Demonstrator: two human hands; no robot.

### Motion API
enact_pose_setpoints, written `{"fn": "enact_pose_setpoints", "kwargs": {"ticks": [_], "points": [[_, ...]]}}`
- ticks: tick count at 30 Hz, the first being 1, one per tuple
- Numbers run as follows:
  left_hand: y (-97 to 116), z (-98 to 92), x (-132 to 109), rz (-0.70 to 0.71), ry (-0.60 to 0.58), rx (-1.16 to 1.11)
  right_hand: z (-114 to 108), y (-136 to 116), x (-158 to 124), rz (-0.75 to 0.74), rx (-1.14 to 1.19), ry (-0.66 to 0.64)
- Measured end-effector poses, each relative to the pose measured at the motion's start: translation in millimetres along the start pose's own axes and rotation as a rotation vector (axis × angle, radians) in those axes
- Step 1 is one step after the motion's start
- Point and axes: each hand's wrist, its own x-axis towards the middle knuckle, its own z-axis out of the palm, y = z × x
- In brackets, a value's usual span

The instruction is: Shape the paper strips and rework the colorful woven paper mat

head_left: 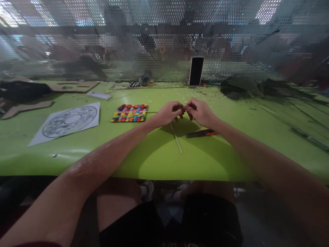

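My left hand (170, 112) and my right hand (199, 110) meet above the green table, fingertips pinched together. Whatever they hold between them is too small and blurred to name. Below my left hand a thin pale strip (177, 140) slants down the table. A black and orange tool (199, 133), perhaps a cutter, lies beneath my right wrist. Left of my left hand sits a woven mat of multicoloured squares (129, 113), with another thin pale strip (152, 112) between it and the hand.
A paper with a printed ring pattern (70, 120) and cardboard pieces (73, 86) lie to the left. A phone-like dark panel (196, 71) stands upright against the perforated metal screen (164, 51). Dark leaf-like material (241, 87) is at the back right; small scraps litter the table (164, 164).
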Motion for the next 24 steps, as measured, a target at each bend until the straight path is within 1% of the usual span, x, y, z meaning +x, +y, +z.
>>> {"fn": "enact_pose_setpoints", "kwargs": {"ticks": [3, 5, 9, 13, 16, 24], "points": [[-3.0, -0.7, 1.0, -0.020, -0.001, -0.059, 0.4, 3.1, 0.1, 0.013, 0.041, -0.001], [-4.6, -0.6, 1.4, -0.042, 0.019, -0.069, 0.5, 3.9, 0.0, 0.008, 0.040, 0.013], [-7.1, -0.1, 1.7, -0.050, 0.076, -0.004, 0.7, 1.5, -0.3, -0.008, -0.042, 0.005], [-9.2, -0.8, 2.0, -0.020, 0.041, 0.091, 1.4, -0.8, 0.0, -0.005, -0.139, -0.027], [-8.9, -0.7, 2.0, -0.020, 0.036, 0.155, 1.9, 0.8, 0.6, -0.018, -0.176, -0.054], [-9.8, -1.4, 1.9, -0.018, 0.015, 0.198, -0.4, 6.4, 0.5, -0.041, -0.135, -0.088]]}}
